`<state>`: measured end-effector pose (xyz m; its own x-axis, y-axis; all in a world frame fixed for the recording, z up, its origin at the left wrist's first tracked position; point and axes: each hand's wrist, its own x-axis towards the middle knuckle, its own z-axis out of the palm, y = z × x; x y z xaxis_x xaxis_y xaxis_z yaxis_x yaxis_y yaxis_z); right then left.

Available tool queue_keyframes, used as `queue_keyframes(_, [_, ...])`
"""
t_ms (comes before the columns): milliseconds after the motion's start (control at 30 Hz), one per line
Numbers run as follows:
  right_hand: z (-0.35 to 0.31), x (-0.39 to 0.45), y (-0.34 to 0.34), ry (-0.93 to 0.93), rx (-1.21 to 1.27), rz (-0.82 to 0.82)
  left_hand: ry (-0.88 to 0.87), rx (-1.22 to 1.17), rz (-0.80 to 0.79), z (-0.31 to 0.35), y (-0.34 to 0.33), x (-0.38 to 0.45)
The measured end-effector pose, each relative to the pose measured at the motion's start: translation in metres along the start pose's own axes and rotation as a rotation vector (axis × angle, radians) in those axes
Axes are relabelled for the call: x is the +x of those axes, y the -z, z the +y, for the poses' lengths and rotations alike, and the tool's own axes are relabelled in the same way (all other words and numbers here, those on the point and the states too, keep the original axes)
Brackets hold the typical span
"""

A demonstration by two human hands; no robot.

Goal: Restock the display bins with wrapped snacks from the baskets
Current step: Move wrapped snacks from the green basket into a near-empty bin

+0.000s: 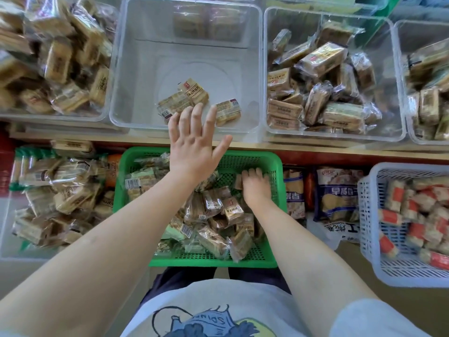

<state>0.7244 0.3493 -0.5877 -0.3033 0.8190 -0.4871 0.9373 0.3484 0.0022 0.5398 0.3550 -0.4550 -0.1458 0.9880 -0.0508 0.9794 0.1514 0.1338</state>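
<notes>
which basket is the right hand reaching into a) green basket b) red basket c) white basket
a, the right hand curls onto wrapped snacks inside the green basket, while the white basket sits untouched off to the side.

Three snacks (194, 103) in middle bin (187, 25), fuller bins either side, basket (257, 159) in front below

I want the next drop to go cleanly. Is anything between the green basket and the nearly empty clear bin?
Nothing visible blocks it. The clear bin is open-topped just beyond the green basket; only the open left hand hovers over its near rim.
</notes>
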Motion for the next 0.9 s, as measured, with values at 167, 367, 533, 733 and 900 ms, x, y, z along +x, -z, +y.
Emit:
queue_keyframes(167, [0.012, -0.02, 0.031, -0.207, 0.68, 0.004, 0.001, -0.01, -0.035, 0.001, 0.005, -0.001])
queue_keyframes(367, [0.02, -0.079, 0.119, -0.379, 1.997, -0.288, -0.011, -0.029, -0.13, 0.001, 0.016, -0.005])
queue_keyframes(533, [0.036, -0.085, 0.203, -0.264, 1.861, 0.265, -0.021, -0.082, -0.18, -0.001, 0.029, -0.003])
queue_keyframes(733, [0.054, -0.019, 0.236, -0.17, 0.581, 0.626, -0.03, -0.094, -0.179, -0.002, 0.029, -0.001])
queue_keyframes(900, [0.056, 0.001, 0.219, -0.105, 0.234, 0.164, -0.041, -0.083, -0.178, -0.004, 0.027, 0.001])
